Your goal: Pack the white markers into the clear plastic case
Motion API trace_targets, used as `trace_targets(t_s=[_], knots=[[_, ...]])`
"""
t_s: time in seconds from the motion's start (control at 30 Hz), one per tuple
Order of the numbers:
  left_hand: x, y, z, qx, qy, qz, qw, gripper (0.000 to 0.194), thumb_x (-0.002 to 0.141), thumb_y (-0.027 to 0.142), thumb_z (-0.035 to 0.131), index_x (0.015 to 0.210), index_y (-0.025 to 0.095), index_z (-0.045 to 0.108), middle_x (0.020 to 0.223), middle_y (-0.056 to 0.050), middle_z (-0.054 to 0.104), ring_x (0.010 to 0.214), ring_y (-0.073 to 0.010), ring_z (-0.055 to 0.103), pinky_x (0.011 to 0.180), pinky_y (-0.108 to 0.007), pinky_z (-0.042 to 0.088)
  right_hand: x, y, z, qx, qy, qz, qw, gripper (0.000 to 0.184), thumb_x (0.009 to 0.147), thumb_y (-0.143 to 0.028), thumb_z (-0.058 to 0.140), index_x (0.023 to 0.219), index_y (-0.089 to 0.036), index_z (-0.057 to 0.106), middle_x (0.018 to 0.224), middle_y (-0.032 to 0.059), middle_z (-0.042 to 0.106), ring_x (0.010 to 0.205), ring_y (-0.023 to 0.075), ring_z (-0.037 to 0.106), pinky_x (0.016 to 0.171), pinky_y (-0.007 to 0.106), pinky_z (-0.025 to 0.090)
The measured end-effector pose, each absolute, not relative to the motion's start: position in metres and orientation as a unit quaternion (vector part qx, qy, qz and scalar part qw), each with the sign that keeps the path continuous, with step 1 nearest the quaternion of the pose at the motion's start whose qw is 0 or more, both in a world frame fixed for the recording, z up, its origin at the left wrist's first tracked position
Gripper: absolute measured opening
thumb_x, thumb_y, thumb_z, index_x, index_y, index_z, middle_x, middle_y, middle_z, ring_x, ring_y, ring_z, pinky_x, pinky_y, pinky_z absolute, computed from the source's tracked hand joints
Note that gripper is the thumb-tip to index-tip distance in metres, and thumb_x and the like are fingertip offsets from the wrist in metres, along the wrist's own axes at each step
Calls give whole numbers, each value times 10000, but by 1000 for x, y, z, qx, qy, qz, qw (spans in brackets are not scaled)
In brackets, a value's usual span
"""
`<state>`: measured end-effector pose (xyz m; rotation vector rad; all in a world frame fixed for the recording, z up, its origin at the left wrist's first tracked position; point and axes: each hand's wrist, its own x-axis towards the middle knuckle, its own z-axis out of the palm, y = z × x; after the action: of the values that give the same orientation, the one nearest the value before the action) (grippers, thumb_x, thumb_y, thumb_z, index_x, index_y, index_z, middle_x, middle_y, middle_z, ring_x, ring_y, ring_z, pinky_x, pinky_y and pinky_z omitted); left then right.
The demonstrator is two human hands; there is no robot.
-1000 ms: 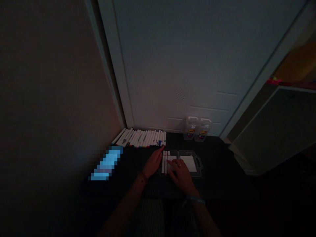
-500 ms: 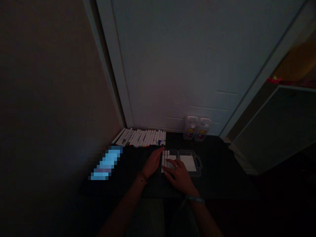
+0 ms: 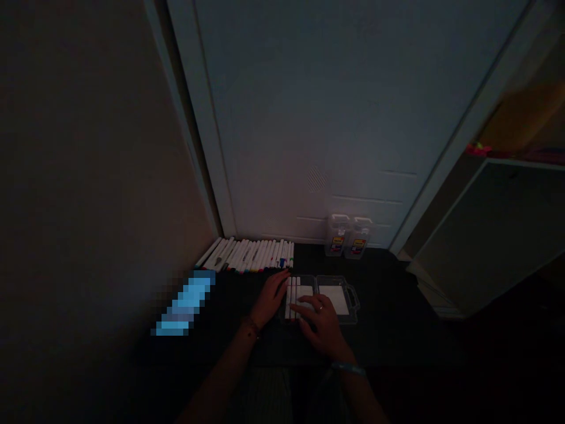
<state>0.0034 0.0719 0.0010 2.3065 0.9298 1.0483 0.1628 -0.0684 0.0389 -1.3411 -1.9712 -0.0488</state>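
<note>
Step looks like lining up three white markers (image 3: 293, 290) inside the open clear case (image 3: 354, 299), left half, on the worktop (image 3: 388, 330); next move calls for keeping them flat, parallel. Left hand (image 3: 268, 297) loose beside case, right hand (image 3: 322, 323) spread over markers, neither grasping. White insert (image 3: 339, 300) in right half.

Over on the dark bench (image 3: 392, 312), a clear plastic case (image 3: 329, 280) is lying open and flat, its handle facing right. Three slim white markers (image 3: 293, 290) are resting side by side in its left half.
</note>
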Motion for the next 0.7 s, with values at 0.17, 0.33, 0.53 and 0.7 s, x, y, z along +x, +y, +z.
trace_targets(t_s=[0.17,0.33,0.53,0.7], knots=[[1,83,6,826,359,403,164,286,927,284,383,1164,240,536,1235,-41,554,1181,-185,468,1025,-395,360,167,-65,31,-554,-711,-39,432,348,885,-153,411,1146,-285,600,1018,50,601,958,210,513,838,391,421],[7,100,28,848,388,357,57,225,893,261,434,1054,231,587,1094,-47,588,1046,-213,517,943,-396,393,170,-59,24,-549,-682,-47,481,328,902,-143,362,1078,-243,620,943,59,605,908,208,523,792,381,426],[46,127,58,881,416,221,-39,184,835,333,538,940,209,624,1043,-84,584,1029,-262,498,845,-381,403,171,-55,21,-559,-661,-48,498,315,909,-155,353,1027,-244,632,917,62,607,891,211,535,766,371,433],[66,144,54,877,436,196,-52,231,772,314,611,945,161,620,1087,-140,568,1101,-325,456,865,-424,374,172,-54,21,-558,-649,-53,515,324,919,-178,333,1026,-252,630,884,54,605,862,207,542,747,360,434]])
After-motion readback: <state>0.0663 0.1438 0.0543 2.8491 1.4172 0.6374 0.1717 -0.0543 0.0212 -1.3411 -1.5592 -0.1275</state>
